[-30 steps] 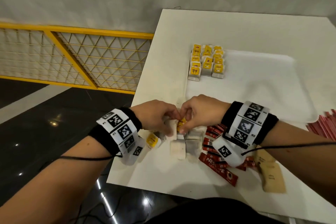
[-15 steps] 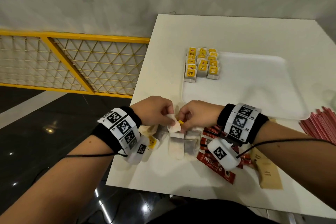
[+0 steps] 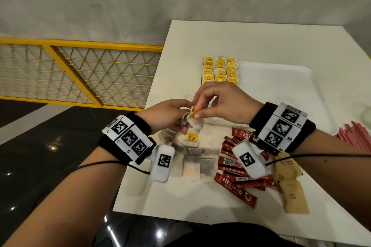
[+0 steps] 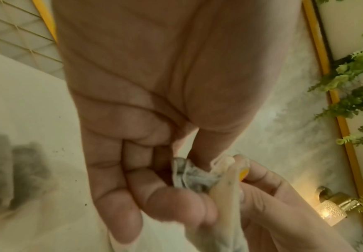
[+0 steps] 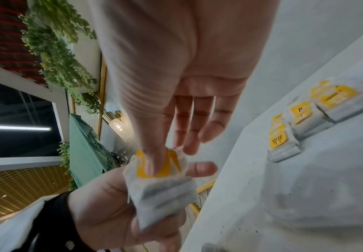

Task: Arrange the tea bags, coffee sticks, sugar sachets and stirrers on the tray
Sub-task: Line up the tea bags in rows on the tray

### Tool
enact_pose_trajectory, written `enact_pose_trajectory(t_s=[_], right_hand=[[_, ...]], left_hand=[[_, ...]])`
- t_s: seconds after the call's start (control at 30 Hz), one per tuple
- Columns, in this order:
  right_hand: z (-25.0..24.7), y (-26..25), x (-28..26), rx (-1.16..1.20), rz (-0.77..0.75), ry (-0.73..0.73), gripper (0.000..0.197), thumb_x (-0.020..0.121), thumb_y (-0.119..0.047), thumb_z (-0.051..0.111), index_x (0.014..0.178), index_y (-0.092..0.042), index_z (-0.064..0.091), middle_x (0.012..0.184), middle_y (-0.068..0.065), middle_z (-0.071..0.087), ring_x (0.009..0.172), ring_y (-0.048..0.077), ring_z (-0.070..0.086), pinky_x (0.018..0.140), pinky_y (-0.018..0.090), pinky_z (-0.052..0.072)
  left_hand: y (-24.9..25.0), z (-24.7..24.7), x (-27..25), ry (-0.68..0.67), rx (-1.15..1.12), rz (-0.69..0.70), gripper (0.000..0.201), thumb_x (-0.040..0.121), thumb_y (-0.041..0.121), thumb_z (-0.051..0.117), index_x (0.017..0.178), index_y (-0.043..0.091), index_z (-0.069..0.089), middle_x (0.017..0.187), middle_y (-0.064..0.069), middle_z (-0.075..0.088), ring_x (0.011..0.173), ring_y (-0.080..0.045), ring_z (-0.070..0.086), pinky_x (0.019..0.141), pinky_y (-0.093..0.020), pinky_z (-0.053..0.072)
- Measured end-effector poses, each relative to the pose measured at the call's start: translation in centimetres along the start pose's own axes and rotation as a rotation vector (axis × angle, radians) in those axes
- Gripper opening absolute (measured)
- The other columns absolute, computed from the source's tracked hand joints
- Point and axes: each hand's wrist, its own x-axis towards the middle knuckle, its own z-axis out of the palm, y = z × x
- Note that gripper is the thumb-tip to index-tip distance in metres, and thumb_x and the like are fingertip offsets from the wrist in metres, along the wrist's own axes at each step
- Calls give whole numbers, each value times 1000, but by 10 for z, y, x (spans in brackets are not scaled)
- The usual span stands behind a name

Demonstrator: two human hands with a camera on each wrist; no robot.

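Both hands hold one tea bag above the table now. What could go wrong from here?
The left hand grips the tea bag while the right hand pinches its yellow tag; pulling apart might tear the string or the paper. Setting it on the tray could knock the packed tea bag rows.

On the white desk (image 3: pixel 261 40), the white rectangular tray (image 3: pixel 281 94) lies far, with rows of yellow-tagged tea bags (image 3: pixel 220 71) in its far-left corner. Near it, loose paper tea bags (image 3: pixel 192 163) lie left, red coffee sticks (image 3: pixel 236 178) beside them, brown paper sachets (image 3: pixel 291 188) further right, red stirrers (image 3: pixel 355 136) at the right edge.
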Motion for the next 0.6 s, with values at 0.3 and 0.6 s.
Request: enact_pose_trajectory(t_s=[0.3,0.6], right_hand=[[9,14,-2,243,191,52,17,73,1,79,78,-3,63,73,11,69,58,15,64,61,30,57],[39,29,2,-225,389,-242,38,71,-29,83,101,-13,66,91,2,69,69,15,65,65,26,54]], left_hand=[[-12,3,-4,51,-168,-3,33,95,18,54,120,-4,60,113,-16,67,101,-23,67,85,-39,58],[-30,-17,-8,324,448,96,33,86,39,63,90,7,69,87,-10,72,84,-29,68,78,-50,56]])
